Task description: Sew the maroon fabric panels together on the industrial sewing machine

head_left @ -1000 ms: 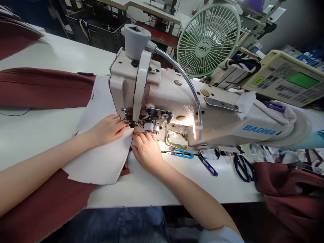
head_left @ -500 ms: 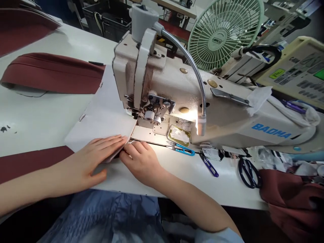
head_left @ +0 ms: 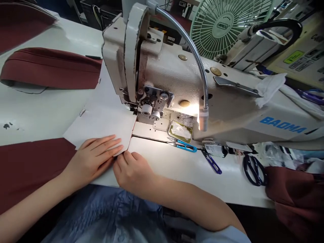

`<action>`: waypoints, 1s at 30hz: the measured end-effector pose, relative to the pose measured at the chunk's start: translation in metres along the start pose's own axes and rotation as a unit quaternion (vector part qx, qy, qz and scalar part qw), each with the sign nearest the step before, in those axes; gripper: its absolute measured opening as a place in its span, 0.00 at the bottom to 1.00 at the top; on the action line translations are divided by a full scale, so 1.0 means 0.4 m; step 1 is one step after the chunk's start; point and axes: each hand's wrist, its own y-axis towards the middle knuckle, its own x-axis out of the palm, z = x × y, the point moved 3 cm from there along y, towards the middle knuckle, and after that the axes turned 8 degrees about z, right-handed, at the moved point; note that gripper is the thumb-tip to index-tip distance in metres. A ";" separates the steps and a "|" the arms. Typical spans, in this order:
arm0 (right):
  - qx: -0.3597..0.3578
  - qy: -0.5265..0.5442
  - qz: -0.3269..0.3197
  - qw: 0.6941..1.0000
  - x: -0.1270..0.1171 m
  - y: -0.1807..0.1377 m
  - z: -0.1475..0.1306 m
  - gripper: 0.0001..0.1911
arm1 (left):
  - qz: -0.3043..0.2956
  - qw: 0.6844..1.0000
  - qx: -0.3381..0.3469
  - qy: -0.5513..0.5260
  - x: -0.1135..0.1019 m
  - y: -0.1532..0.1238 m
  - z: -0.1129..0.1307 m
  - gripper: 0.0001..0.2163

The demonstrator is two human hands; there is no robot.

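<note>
A white sheet [head_left: 101,118], its right edge showing a thin line of red, runs under the head of the sewing machine [head_left: 146,106]. Flat on its near part lies my left hand [head_left: 97,157], fingers stretched out. At the sheet's near right corner, my right hand [head_left: 133,170] has its fingers curled in and pinches the edge. Dark red fabric [head_left: 37,165] spreads beside and under the left forearm. Another dark red piece [head_left: 55,69], folded over, lies at the sheet's far left edge.
Right of the needle area are a small tin [head_left: 180,131], blue thread snips [head_left: 186,146], purple snips [head_left: 212,162] and black-handled scissors [head_left: 254,170]. A bent lamp [head_left: 203,118] lights the machine bed. Behind stands a green fan [head_left: 222,27]. Red fabric [head_left: 296,192] hangs at the right edge.
My right hand has shifted left and slightly toward me along the sheet's edge. My left hand has drawn back a little, its thumb now closer in. The camera view has shifted slightly.
</note>
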 end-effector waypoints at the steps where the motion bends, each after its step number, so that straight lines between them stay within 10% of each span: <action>1: 0.004 0.005 -0.025 1.000 0.004 -0.001 0.002 0.12 | -0.005 1.000 0.017 0.006 0.002 0.006 -0.008 0.18; 30: 0.259 -0.021 -0.120 0.958 0.036 0.016 0.158 0.11 | 0.022 0.982 0.176 -0.063 0.050 0.184 -0.180 0.11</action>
